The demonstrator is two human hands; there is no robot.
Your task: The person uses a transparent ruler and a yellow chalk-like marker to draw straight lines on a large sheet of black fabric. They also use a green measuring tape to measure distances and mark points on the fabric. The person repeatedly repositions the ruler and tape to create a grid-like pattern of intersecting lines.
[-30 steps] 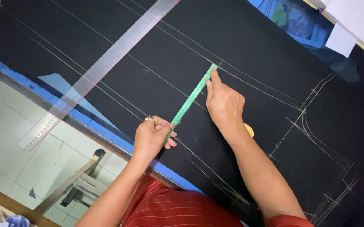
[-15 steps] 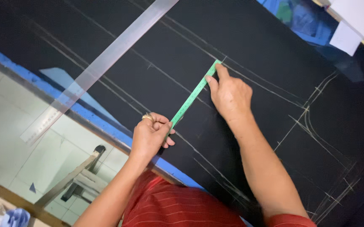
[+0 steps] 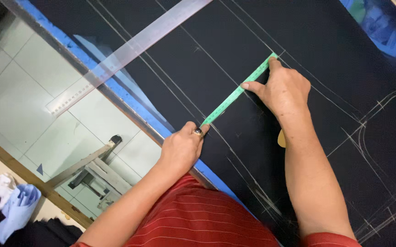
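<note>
A green measuring tape (image 3: 234, 95) lies stretched flat across black fabric (image 3: 234, 41) marked with white chalk lines. My left hand (image 3: 183, 147), wearing a ring, pinches the tape's near end close to the table's edge. My right hand (image 3: 282, 91) presses the far end down, forefinger at the tape's tip and thumb on its middle. A yellowish piece of tailor's chalk (image 3: 281, 138) peeks out beside my right wrist.
A long clear ruler (image 3: 129, 50) lies on the fabric and sticks out past the blue table edge (image 3: 129, 103). Below are pale floor tiles (image 3: 19, 91), a metal stool frame (image 3: 97, 167) and a pile of light blue cloth (image 3: 17, 208).
Both hands and the tape have shifted up and to the right in the picture as the head moved. The tape stays stretched between them.
</note>
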